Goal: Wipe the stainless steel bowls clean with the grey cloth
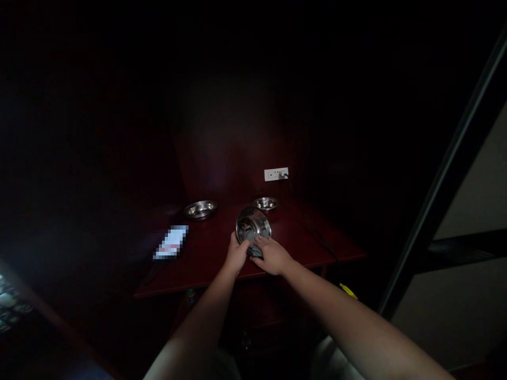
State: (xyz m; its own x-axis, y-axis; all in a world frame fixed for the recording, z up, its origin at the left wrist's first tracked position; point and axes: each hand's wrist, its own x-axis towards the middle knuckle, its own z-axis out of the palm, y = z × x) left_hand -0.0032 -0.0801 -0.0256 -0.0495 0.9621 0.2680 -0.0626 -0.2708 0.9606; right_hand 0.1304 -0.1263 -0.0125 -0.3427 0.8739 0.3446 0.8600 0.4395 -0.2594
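A shiny stainless steel bowl (261, 221) is tilted toward me above the front part of the dark red table. My left hand (236, 255) is closed on the bowl's near left rim, thumb toward the inside. At the near right side my right hand (273, 255) presses a grey cloth (255, 252) against the rim, with part of the cloth inside the bowl. Its fingertips are partly hidden against the cloth. Behind the tilted bowl stands a small steel bowl (265, 205), and a wider steel bowl (200, 210) sits farther left.
A blurred-out bright rectangular screen (171, 242) lies at the left of the table (301, 245). On the back wall is a white socket (276, 174) with a plug and dark cable running down the right side. Below the table are a green-capped bottle (191, 295) and a yellow object (348, 291).
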